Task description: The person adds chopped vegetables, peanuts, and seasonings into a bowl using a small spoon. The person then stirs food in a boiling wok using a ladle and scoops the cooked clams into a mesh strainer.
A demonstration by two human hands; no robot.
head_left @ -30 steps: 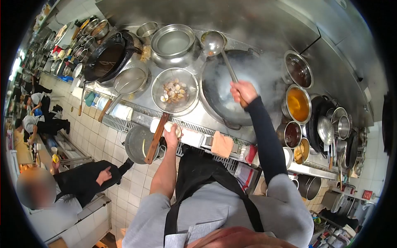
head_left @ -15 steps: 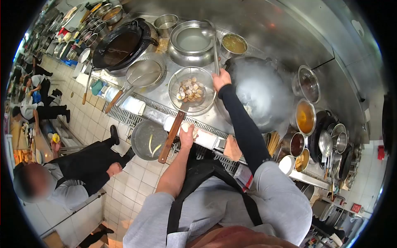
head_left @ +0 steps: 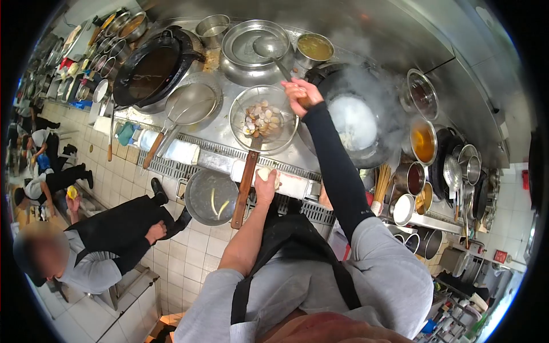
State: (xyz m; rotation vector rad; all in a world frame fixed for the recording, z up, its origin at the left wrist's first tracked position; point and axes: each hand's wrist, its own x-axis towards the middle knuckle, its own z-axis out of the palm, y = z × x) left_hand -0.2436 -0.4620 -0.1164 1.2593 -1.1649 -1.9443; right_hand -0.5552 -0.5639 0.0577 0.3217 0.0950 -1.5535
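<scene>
My right hand point(head_left: 303, 95) is closed around the handle of a ladle point(head_left: 270, 47), whose bowl is over or in the water of a wide metal pot point(head_left: 230, 70). At the counter's front edge, my left hand point(head_left: 265, 187) grips a bunched white cloth point(head_left: 267, 174). Just left of it, a wooden handle point(head_left: 245, 191) runs up to a wire strainer point(head_left: 233, 128) of clams point(head_left: 263, 119). Right of the strainer stands a black wok point(head_left: 374, 157) of steaming white liquid point(head_left: 353, 121), partly hidden by my right sleeve.
A second wok point(head_left: 128, 94) and a mesh skimmer point(head_left: 193, 104) lie to the left. Below the counter edge, a pot point(head_left: 197, 200) holds water and pale strips. Several bowls, including one of orange liquid point(head_left: 423, 143), line the right. A co-worker point(head_left: 108, 246) stands at left.
My right hand has turned the ladle, and its bowl has shifted left and down over the metal pot. Steam over the wok has thinned. My left hand still grips the cloth.
</scene>
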